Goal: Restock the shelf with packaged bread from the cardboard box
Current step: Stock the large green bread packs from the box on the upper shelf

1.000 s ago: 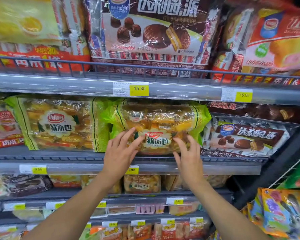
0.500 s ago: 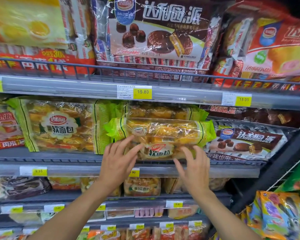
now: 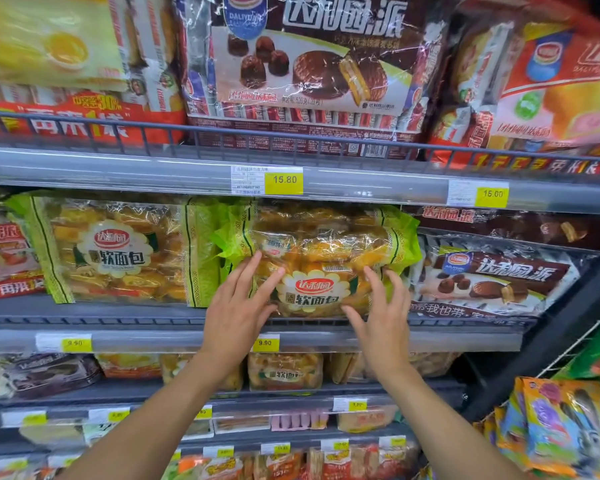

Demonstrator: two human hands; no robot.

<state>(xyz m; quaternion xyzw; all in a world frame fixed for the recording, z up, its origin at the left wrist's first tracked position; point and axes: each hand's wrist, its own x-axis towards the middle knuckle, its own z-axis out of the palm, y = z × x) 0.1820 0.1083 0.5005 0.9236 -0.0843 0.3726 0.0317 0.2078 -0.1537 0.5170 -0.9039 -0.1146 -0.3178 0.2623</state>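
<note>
Head view. Bread pack (image 3: 321, 268) seated on middle shelf (image 3: 146, 315), front face outward, red logo and white flower label readable, green wrapper ends flaring left and right. Second pack of same bread partly visible directly behind and above it. Left hand (image 3: 238, 306) flat against pack's lower left front, fingers (image 3: 248, 271) spread and extended, touching wrapper; grip apart, nothing clamped. Right hand (image 3: 383, 313) against pack's lower right front, fingers spread and slightly curled, tips touching wrapper; grip likewise apart, nothing clamped. Both forearms entering from bottom of frame.

Matching bread pack (image 3: 115, 252) just beside on left, standing on same shelf, its green edge meeting front pack's left flare. Chocolate pie pack (image 3: 492, 277) just beside on right, leaning back. Yellow price tag (image 3: 264, 342) marked 9.90 on shelf rail, between the two wrists. Upper shelf rail (image 3: 118, 171) carrying tag (image 3: 284, 180) marked 15.80; large chocolate pie bag (image 3: 312, 71) above it behind wire guard. Lower shelves stocked with smaller bread packs, detail blurred. Cardboard box not in frame.
</note>
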